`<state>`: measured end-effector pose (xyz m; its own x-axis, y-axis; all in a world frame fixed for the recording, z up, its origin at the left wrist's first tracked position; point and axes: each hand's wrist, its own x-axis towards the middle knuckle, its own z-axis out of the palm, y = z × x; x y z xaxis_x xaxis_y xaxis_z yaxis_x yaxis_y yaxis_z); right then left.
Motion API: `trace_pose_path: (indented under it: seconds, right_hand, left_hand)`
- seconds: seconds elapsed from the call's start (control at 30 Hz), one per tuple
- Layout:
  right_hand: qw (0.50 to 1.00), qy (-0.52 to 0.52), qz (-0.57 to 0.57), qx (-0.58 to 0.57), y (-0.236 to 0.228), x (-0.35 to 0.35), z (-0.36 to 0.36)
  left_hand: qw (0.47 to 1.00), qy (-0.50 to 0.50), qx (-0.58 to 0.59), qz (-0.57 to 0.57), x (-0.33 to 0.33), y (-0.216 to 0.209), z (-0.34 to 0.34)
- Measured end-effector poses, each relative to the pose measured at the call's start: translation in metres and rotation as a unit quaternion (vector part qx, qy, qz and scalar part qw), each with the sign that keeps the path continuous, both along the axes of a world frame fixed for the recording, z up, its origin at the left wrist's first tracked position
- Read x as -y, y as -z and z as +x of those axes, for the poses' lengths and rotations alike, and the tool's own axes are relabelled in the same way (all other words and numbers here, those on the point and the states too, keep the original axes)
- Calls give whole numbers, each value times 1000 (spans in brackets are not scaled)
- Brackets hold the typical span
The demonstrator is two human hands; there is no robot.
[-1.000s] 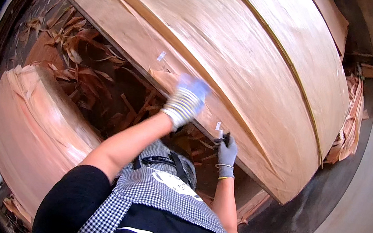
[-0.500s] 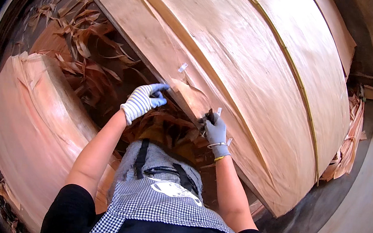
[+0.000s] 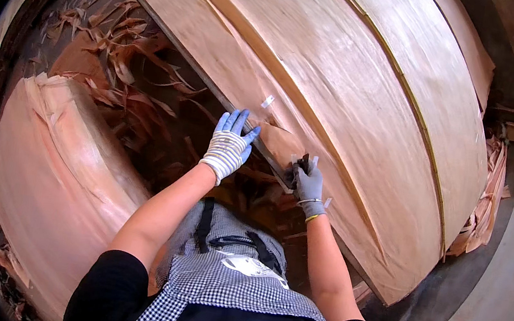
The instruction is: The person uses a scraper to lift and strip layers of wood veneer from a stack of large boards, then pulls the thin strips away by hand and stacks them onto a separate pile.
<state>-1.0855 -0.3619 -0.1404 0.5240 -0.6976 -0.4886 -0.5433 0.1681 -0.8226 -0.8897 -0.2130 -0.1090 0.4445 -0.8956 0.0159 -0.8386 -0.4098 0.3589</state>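
Note:
A broad stack of thin wood veneer sheets (image 3: 336, 99) slants across the view before me. My left hand (image 3: 229, 145), in a striped glove with blue fingers, lies on its near edge with fingers stretched out. Just right of those fingertips is a reddish veneer piece (image 3: 280, 143) at the edge of the top sheet. At this piece's right end, my right hand (image 3: 309, 183), gloved in grey, is closed on a small dark tool (image 3: 300, 164) whose exact kind is hidden. Small white tape strips (image 3: 267, 101) stick to the sheet nearby.
Another veneer stack (image 3: 55, 166) stands at the left. Torn veneer scraps (image 3: 131, 56) litter the dark floor between the stacks. A thin yellowish strip (image 3: 403, 82) runs across the large stack. More crumpled veneer (image 3: 484, 197) hangs at its right end.
My left hand has moved right and its curled fingers have straightened onto the stack's edge. My right hand keeps the dark tool beside the reddish piece. The whole view has shifted slightly.

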Motion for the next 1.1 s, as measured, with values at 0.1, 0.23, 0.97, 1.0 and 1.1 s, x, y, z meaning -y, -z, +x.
trace_pose_path:
  seconds: [0.1,0.23,0.97,1.0,1.1]
  right_hand:
    - [999,16,45,-6,0,1,2]
    - [999,14,39,6,4,4,0]
    - [997,11,67,25,-23,0,7]
    - [996,16,81,26,-23,-1,8]
    - [997,32,50,54,3,9,-8]
  left_hand:
    - [999,17,29,-4,-4,10,2]
    - [999,20,36,-18,-7,-3,8]
    - [713,-409,-506,-259,25,13,-13]
    - [887,-303,-261,-232,16,22,-15]
    - [997,-54,50,24,13,-5,-20]
